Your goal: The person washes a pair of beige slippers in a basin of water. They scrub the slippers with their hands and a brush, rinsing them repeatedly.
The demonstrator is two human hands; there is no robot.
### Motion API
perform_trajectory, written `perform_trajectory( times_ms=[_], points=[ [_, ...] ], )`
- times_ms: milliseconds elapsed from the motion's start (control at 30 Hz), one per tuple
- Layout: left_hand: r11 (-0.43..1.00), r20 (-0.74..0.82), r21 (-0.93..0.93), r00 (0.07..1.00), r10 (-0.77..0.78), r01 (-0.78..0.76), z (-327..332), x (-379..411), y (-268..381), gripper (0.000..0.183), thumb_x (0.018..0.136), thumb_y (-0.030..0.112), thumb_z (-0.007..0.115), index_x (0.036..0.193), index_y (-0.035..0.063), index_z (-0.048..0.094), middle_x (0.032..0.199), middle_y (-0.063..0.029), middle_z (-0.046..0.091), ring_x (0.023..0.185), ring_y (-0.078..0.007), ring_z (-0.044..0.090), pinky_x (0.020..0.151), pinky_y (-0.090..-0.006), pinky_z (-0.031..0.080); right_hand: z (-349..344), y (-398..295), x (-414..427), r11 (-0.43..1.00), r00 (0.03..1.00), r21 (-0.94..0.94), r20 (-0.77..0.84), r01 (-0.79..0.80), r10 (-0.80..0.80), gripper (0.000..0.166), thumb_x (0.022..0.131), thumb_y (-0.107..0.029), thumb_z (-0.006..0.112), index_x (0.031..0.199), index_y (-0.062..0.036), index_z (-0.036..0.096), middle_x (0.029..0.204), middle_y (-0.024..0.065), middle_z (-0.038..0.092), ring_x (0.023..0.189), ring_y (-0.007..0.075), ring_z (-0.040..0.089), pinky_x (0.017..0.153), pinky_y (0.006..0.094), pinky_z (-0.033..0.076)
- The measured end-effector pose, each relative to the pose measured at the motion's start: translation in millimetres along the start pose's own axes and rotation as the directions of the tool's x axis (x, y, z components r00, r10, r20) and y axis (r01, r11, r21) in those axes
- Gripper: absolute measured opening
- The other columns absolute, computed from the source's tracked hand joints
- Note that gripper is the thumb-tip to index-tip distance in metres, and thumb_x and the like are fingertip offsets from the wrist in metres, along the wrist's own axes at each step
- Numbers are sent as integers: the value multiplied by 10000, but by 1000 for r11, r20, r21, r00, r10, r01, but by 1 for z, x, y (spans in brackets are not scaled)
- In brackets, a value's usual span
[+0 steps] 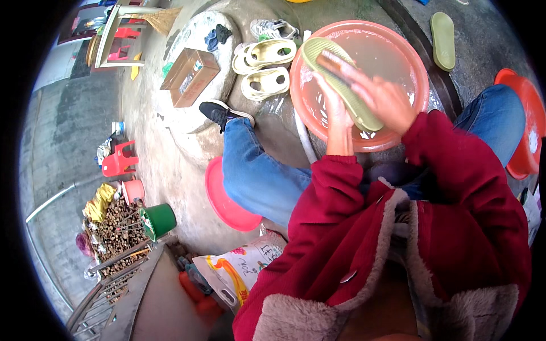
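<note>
An olive-green slide slipper (pixel 361 111) is held tilted over a wide orange-pink plastic basin (pixel 423 81) of cloudy water. My left hand (pixel 337 113) grips its near side from below. On the slipper's upward-facing surface rests a brown scrubbing brush (pixel 332 65), with my right hand (pixel 384 99) closed around it. The right fingers are blurred, and they cover much of the brush. Another green slipper (pixel 443 41) lies on the wet ground beyond the basin, to the right.
Left of the basin are cream clogs (pixel 265 83) and grey-white sneakers (pixel 274 29). A cardboard box (pixel 191 79) stands on a round stone slab. A white hose (pixel 303 138) runs beside the basin. Orange (pixel 529 128) and pink basins (pixel 230 204) flank my legs.
</note>
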State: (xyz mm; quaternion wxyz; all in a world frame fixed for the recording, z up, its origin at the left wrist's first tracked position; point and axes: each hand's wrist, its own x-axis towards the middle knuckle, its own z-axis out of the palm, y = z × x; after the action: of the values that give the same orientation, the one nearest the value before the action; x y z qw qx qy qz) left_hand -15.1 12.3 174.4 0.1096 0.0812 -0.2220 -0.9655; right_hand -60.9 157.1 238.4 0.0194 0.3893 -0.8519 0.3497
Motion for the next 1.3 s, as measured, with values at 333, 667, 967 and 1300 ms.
perform_trajectory(
  times_ms=[333,667,967,1300],
  points=[
    [997,-264,72,964,36,-18,22,2,2,779,949,700,347,1356,48,476,1198,-149,603,1044,-279,629,866,-403,552,-10,19,12,988,983,-102,132,-113,126,425,1009,-346,472,1434,-350,451,909,216,652,778,372,670,688,479,536],
    [869,34,-20,869,-494,495,57,-11,1,719,991,601,325,1339,-7,489,1120,-254,629,885,-402,682,715,-480,602,-44,67,61,655,950,717,31,-238,311,799,828,-271,769,1509,-133,375,1279,95,614,936,115,641,810,278,523],
    [934,95,-294,979,-182,202,6,3,2,531,988,238,522,1450,41,352,1269,-241,535,1019,-345,641,837,-419,591,-30,73,38,354,838,817,259,-455,480,742,820,-145,725,1477,-105,383,991,-4,625,529,30,420,457,180,351],
    [986,-39,41,986,162,-161,19,5,-5,565,1002,376,510,1465,101,338,1397,-161,470,1260,-347,497,1065,-516,406,-2,26,6,108,709,789,471,-604,525,844,807,-88,739,1519,-99,285,808,17,600,468,41,451,379,208,356]
  ],
)
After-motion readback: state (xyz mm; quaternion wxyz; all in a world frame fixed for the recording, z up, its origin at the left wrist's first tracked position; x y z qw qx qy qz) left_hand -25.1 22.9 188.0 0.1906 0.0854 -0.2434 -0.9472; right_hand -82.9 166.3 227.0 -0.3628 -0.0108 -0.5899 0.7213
